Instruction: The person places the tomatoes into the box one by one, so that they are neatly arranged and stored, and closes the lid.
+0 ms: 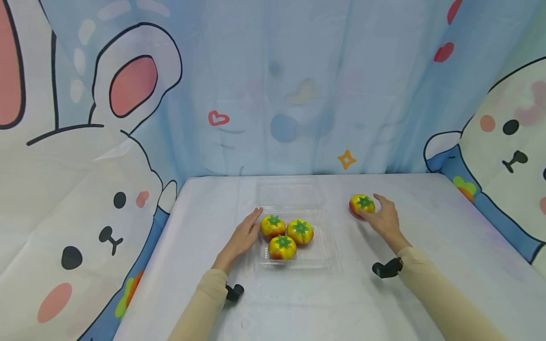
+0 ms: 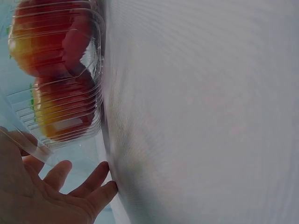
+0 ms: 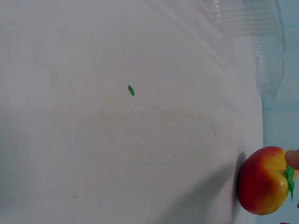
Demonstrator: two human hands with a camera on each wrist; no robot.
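Note:
Three red-and-yellow persimmon-like fruits with green leafy caps, one of them a front fruit (image 1: 282,247), sit in the left part of a clear plastic box (image 1: 317,253). My left hand (image 1: 245,234) lies along the box's left side with fingers extended, touching its rim, which crosses the fingers in the left wrist view. A fourth such fruit (image 1: 358,202) rests on the table to the right of the box. Spread around its right side is my right hand (image 1: 385,220), the thumb (image 3: 293,159) overlapping the fruit near its cap. Most of that hand is outside the right wrist view.
The box's clear lid (image 1: 290,193) lies folded back toward the curtain (image 1: 298,94) behind the table (image 1: 341,303). A tiny green scrap (image 3: 131,90) lies on the white cloth. Cartoon-printed cloth hangs at both sides.

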